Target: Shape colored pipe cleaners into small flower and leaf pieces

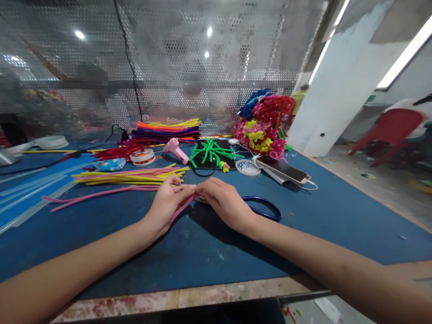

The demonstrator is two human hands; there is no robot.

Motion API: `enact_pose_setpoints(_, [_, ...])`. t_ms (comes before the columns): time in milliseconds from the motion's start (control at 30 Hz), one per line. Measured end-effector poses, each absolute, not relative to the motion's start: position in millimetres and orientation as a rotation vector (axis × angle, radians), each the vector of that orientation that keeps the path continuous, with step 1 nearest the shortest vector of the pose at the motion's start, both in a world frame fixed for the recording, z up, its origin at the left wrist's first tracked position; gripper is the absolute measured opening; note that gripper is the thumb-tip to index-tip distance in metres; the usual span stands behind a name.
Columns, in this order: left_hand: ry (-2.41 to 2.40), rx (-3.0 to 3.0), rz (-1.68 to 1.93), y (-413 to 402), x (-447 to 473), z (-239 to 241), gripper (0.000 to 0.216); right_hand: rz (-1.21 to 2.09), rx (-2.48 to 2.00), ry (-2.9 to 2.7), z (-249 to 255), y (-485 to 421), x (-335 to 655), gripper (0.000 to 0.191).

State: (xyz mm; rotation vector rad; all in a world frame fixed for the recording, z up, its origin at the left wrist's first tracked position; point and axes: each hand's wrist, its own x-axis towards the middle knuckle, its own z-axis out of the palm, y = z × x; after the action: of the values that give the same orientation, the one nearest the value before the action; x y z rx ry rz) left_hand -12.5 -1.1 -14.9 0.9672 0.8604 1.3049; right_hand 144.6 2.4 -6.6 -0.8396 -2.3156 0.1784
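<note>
My left hand [168, 201] and my right hand [222, 202] meet at the middle of the blue table [303, 234], fingertips pinched together. Both are closed on a pink pipe cleaner [184, 207] that runs from under my left palm up to the pinch. A dark blue ring [270, 208] lies on the table just behind my right hand, partly hidden by it. Loose pink and yellow pipe cleaners [128, 177] lie just beyond my left hand.
A stacked pile of coloured pipe cleaners [167, 130], a pink glue gun [176, 149], green pipe-cleaner stems [211, 155], a tape roll [142, 157], a small dish of beads [247, 167], a phone [282, 169] and a bunch of pipe-cleaner flowers [265, 121] lie behind. A perforated screen [168, 54] backs the table; red chair [391, 132] at right.
</note>
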Motion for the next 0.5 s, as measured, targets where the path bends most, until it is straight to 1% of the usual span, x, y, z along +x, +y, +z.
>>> enact_pose_setpoints(100, [0.847, 0.979, 1.319, -2.2, -10.9, -13.1, 0.042, 0.252, -0.877, -2.152, -3.3, 1.2, 143.6, 0.014])
enact_pose_setpoints(267, [0.866, 1.048, 1.245, -2.7, -12.3, -14.2, 0.044, 0.370, -0.945, -2.014, -2.9, 0.6, 144.1, 0.004])
enact_pose_setpoints(500, [0.858, 1.201, 1.250, -0.3, -13.4, -16.8, 0.043, 0.443, -0.956, -1.986, -5.6, 2.2, 146.1, 0.002])
